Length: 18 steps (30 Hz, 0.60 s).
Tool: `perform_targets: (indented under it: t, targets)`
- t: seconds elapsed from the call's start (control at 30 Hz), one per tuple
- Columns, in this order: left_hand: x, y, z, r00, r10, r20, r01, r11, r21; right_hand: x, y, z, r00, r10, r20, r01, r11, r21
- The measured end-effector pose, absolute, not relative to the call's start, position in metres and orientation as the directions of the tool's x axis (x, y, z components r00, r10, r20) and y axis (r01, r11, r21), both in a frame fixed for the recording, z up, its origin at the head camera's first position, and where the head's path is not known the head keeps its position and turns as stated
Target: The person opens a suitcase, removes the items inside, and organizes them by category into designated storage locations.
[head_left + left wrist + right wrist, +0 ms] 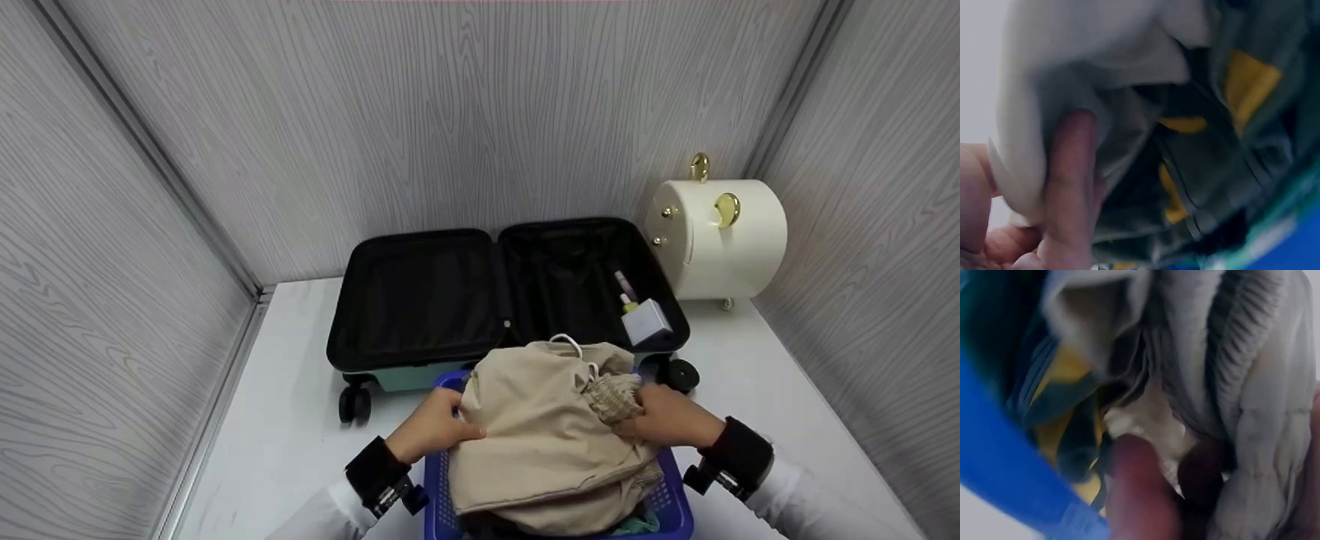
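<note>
Beige drawstring pants (536,420), with a gathered elastic waistband and a white cord, lie bunched over a blue plastic basket (679,499). My left hand (433,426) pinches their left edge between thumb and fingers; the left wrist view shows the pale cloth (1022,129) between them. On the other side my right hand (664,416) grips the pants beside the gathered waistband (1247,343). Under the pants, dark clothing with yellow patches (1252,84) shows in the left wrist view. Most of what the basket holds is covered. Both wrist views are blurred.
An open black-lined suitcase (424,300) lies behind the basket on a white table (292,390). In its right half are a small white box (646,322) and a pink tube (624,285). A cream rounded case (739,240) with gold knobs stands at the back right.
</note>
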<state>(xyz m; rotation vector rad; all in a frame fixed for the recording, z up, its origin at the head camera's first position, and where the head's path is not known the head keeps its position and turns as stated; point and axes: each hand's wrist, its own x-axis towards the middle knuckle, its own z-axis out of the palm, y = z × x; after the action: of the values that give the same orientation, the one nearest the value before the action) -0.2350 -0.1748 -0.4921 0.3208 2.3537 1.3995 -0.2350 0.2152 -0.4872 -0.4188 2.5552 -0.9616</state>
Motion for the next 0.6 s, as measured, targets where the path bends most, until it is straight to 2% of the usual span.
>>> perform_targets:
  t: [0.13,0.23,0.3,0.37,0.43,0.5,0.6]
  targets:
    - [-0.238,-0.174,-0.498,-0.882,0.389,-0.266,0.057,0.649,0.759,-0.232,0.212,-0.491,-0.911,-0.355,-0.212,-0.181,0.803,-0.568]
    - [-0.237,-0.172,-0.497,-0.896,0.356,-0.266,0.095,0.739,0.667,-0.233,0.212,-0.489,-0.924,-0.326,-0.199,-0.189,0.843,-0.503]
    - [-0.235,-0.170,-0.495,-0.923,0.328,-0.200,0.132,0.760,0.636,-0.235,0.213,-0.484,-0.934,-0.314,-0.169,-0.202,0.857,-0.475]
    - [-0.233,-0.167,-0.490,-0.937,0.343,-0.065,0.230,0.746,0.625,-0.238,0.214,-0.475,-0.946,-0.304,-0.116,-0.219,0.858,-0.465]
    - [-0.233,-0.163,-0.484,-0.910,0.412,0.049,0.355,0.710,0.608,-0.241,0.213,-0.468,-0.947,-0.321,-0.010,-0.279,0.835,-0.474]
    - [-0.233,-0.159,-0.479,-0.847,0.517,0.123,0.488,0.664,0.567,-0.243,0.208,-0.465,-0.924,-0.361,0.124,-0.374,0.792,-0.482]
    - [-0.235,-0.154,-0.475,-0.755,0.651,0.083,0.586,0.613,0.530,-0.244,0.198,-0.471,-0.836,-0.492,0.244,-0.545,0.686,-0.482]
